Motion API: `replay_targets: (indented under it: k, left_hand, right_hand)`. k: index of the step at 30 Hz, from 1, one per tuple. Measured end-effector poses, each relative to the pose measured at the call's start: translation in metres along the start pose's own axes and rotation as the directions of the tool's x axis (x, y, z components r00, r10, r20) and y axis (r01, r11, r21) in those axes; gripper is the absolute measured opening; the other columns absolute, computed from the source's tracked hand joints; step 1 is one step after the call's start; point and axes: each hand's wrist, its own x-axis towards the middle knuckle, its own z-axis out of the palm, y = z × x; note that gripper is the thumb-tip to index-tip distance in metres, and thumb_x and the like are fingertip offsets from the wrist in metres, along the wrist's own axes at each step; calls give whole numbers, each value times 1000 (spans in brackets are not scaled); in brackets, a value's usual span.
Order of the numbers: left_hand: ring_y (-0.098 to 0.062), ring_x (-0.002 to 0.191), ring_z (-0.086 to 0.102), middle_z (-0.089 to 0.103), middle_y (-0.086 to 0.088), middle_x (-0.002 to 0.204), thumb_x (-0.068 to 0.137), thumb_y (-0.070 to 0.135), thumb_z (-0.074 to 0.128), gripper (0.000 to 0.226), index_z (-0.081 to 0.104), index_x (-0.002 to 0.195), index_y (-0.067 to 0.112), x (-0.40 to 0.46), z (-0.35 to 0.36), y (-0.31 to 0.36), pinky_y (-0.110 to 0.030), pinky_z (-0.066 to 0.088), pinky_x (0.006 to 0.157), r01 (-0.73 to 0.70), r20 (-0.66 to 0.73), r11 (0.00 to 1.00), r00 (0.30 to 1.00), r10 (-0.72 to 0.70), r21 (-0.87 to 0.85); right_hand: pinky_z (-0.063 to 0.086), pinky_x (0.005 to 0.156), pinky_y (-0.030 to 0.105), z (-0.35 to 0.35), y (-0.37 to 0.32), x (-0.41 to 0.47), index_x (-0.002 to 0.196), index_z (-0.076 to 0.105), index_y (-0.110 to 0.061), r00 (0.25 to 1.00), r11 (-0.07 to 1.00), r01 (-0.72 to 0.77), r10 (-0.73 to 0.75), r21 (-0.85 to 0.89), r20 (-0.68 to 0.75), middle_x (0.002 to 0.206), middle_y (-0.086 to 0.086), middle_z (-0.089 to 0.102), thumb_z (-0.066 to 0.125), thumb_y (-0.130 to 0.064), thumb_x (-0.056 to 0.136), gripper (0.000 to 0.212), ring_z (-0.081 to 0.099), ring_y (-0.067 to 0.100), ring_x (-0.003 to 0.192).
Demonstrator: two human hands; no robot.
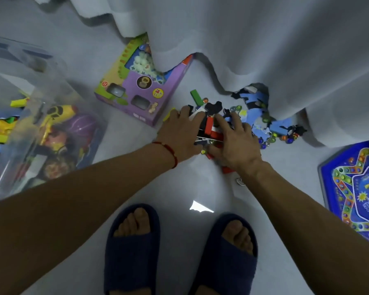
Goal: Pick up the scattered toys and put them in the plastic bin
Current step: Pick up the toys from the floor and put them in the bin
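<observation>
A heap of small toys lies on the pale floor by the curtain: red, black and white blocks (pixel 209 127), a green block (pixel 196 96), blue foam puzzle pieces (pixel 256 118) and glass marbles (pixel 269 139). My left hand (pixel 180 133) and my right hand (pixel 234 139) press in on the blocks from both sides, fingers spread over them. Whether either hand has lifted anything is unclear. The clear plastic bin (pixel 58 96) stands at the left, holding a yellow toy gun, a purple ball and other toys.
A purple and green toy box (pixel 145 99) lies just left of the heap, partly under the white curtain (pixel 264 43). A blue board game (pixel 356 188) sits at the right edge. My feet in dark slippers (pixel 132 248) stand on the floor below the hands.
</observation>
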Motion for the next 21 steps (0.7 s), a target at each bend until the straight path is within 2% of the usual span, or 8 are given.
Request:
replay_targets:
  k: [3,5,7,9,11,14,17,21]
  left_hand:
    - [-39,113,44,39,-17,138,80,47,66,86,23,151,23,14,8,7,-46,43,92,18,33,999,999,-19,43]
    - [-39,115,43,36,-17,140,84,42,64,81,23,151,24,21,11,11,-47,44,91,42,64,999,997,-44,35]
    - [-39,115,43,35,-16,141,86,39,64,75,27,149,24,26,13,14,-47,44,92,54,60,998,997,-56,40]
    - [-39,112,46,39,-15,138,86,36,65,70,31,147,25,30,15,15,-47,45,93,55,42,998,997,-57,39]
    - [-39,111,47,43,-13,135,87,32,65,66,34,145,28,32,16,16,-48,46,93,73,35,997,997,-73,15]
    - [-38,111,47,45,-12,132,85,26,66,66,35,143,30,30,15,14,-46,47,92,80,35,996,996,-79,-26]
    - [-37,108,46,47,-9,130,80,24,69,69,38,141,30,28,16,9,-43,45,88,69,26,994,997,-67,-86]
    - [-32,97,52,54,-5,107,71,26,75,58,51,123,32,31,16,2,-41,47,84,78,-24,974,996,-85,-214]
  right_hand:
    - [46,96,52,5,2,9,149,32,-33,993,999,42,-43,-14,-113,150,7,39,50,-57,92,65,41,40,124]
    - [48,91,50,8,6,11,146,40,-29,982,997,83,-80,8,-172,142,7,48,50,-48,97,54,45,39,115]
    - [48,91,49,12,11,11,146,39,-27,979,994,106,-108,-22,-173,142,8,47,57,-36,96,54,46,39,113]
    - [48,91,49,14,13,12,146,38,-25,979,992,121,-126,-43,-162,141,9,46,67,-23,88,64,46,39,112]
    - [46,88,49,15,13,12,143,39,-26,978,994,114,-112,-4,-176,138,10,45,70,-16,84,68,46,38,112]
    - [44,91,50,18,16,12,141,38,-29,982,989,97,-77,111,-173,137,10,42,71,-18,84,66,43,38,116]
    - [43,94,50,16,22,12,136,41,-27,982,970,126,-91,208,-167,130,13,42,63,-23,90,51,41,35,113]
    - [46,89,48,9,30,12,130,41,-27,965,936,231,-185,267,-184,117,11,44,58,-17,91,44,41,29,105]
